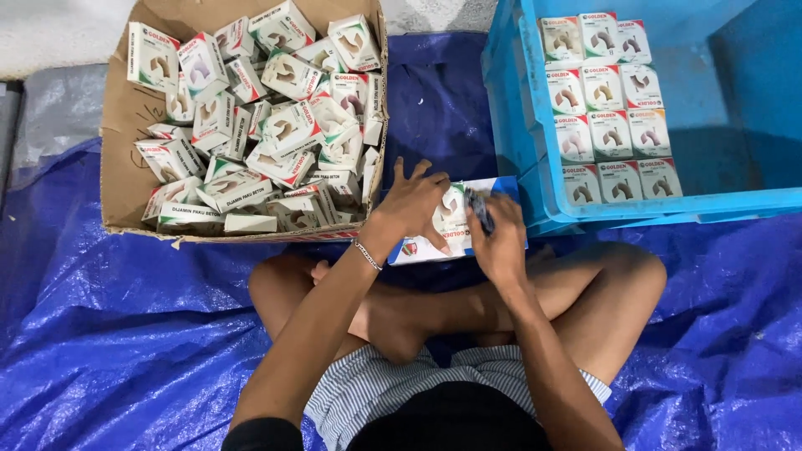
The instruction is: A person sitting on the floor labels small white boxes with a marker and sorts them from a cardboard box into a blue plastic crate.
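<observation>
I sit cross-legged on a blue tarp. My left hand (411, 203) presses on a larger white and blue carton (455, 219) that rests above my legs, fingers spread over its left part. My right hand (499, 236) grips the same carton at its right side, and a small dark object sits under its fingers. A bracelet circles my left wrist. The carton lies between a cardboard box (125, 159) on the left and a blue plastic crate (535, 179) on the right.
The cardboard box holds a loose heap of several small white and green packets (276, 125). Inside the blue crate, several of the same packets (606, 108) stand in neat rows against its left wall. Blue tarp (125, 334) covers the floor all round.
</observation>
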